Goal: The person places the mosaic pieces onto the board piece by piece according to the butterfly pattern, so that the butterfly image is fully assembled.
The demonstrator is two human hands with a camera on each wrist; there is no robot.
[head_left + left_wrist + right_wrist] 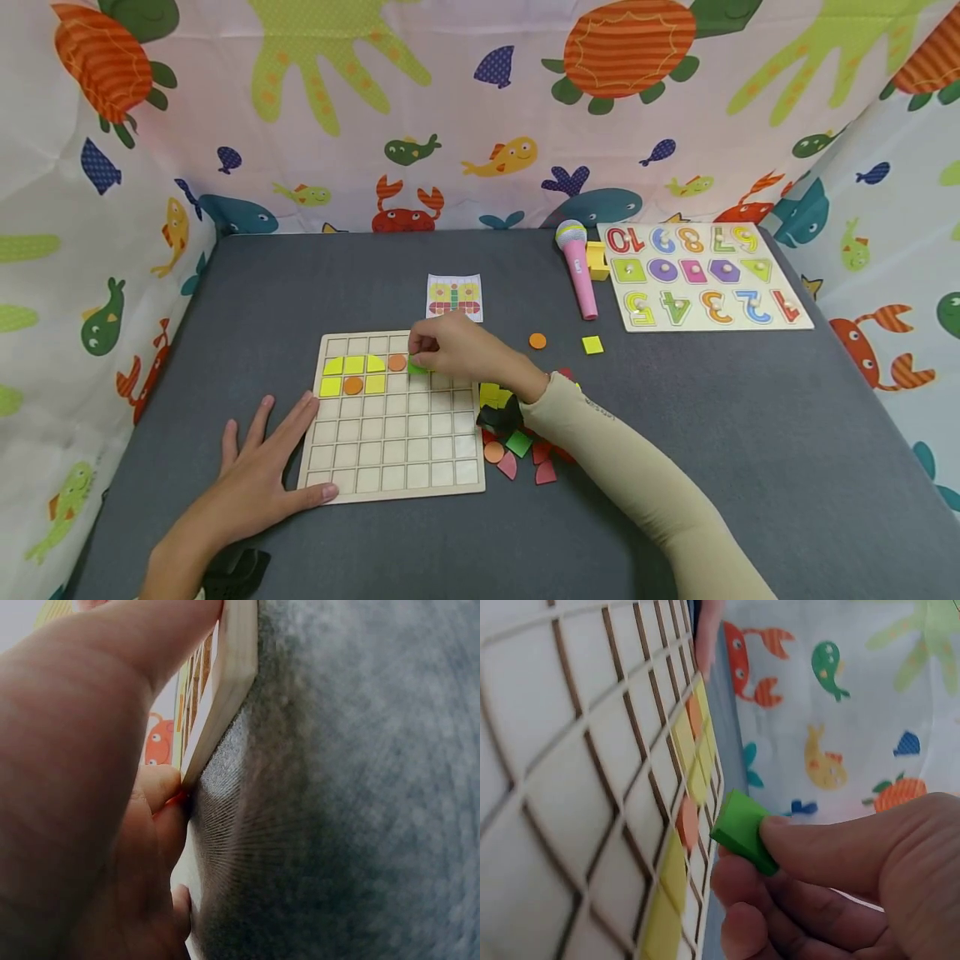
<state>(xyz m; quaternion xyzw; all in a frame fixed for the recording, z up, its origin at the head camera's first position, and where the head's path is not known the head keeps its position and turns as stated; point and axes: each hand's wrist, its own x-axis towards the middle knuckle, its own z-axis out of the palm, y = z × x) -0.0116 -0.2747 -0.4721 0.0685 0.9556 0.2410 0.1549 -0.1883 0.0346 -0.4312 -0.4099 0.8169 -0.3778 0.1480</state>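
Note:
My right hand (468, 354) pinches a green square tile (742, 825) between thumb and fingers, just over the upper rows of a wooden grid board (397, 454). Tilted in the right wrist view, the tile is held above the cells. Yellow tiles (353, 365) and orange round tiles (397, 362) lie in the two rows at the board's upper left. More yellow tiles (671, 877) show in the right wrist view, hidden by the hand from the head. My left hand (251, 487) rests with fingers spread at the board's left edge, its thumb on the near left corner.
Loose coloured pieces (519, 443) are heaped right of the board, partly under my right forearm. A small pattern card (454, 292) lies behind the board. Farther right are a pink toy microphone (577, 267), yellow blocks (596, 260) and a number puzzle (705, 275).

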